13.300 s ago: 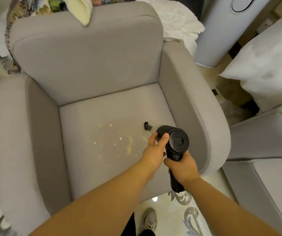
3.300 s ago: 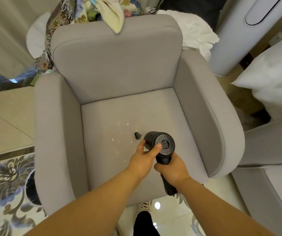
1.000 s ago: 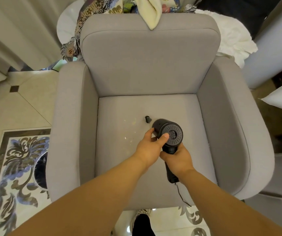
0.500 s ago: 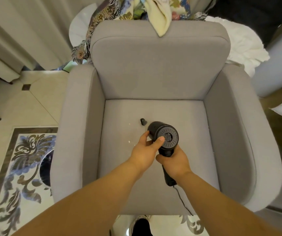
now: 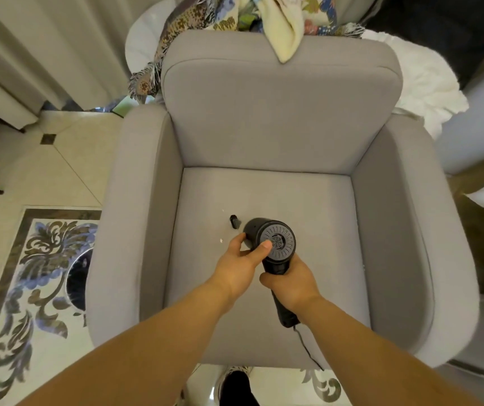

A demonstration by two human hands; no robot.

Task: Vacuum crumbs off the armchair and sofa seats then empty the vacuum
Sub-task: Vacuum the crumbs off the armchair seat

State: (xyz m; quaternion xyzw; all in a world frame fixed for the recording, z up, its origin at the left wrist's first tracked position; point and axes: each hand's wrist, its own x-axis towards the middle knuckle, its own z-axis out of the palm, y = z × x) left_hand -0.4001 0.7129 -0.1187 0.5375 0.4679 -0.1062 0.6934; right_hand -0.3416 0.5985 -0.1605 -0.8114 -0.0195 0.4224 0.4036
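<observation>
Since the earliest view, most of the crumbs on the seat are gone and you have carried the vacuum left toward the middle of the cushion; in the last half second it has barely shifted. You hold the black handheld vacuum over the seat of the grey armchair, its round vented rear cap facing up at you and its small nozzle pointing to the far left, close to the fabric; whether it touches the fabric cannot be told. Your right hand is wrapped tight around the handle below the body. Your left hand clasps the barrel from the left, fingers curled round its far side and thumb laid across the rear cap. A thin cord trails from the handle's near end over the seat's front edge. Two pale crumbs lie on the cushion just left of the nozzle, one nearer, one farther. A cream cloth and a patterned throw hang over the backrest's top. A white bundle of fabric sits behind the right armrest. Curtains hang at the far left above the tiled floor, which bears a blue-and-grey floral inlay near left.
</observation>
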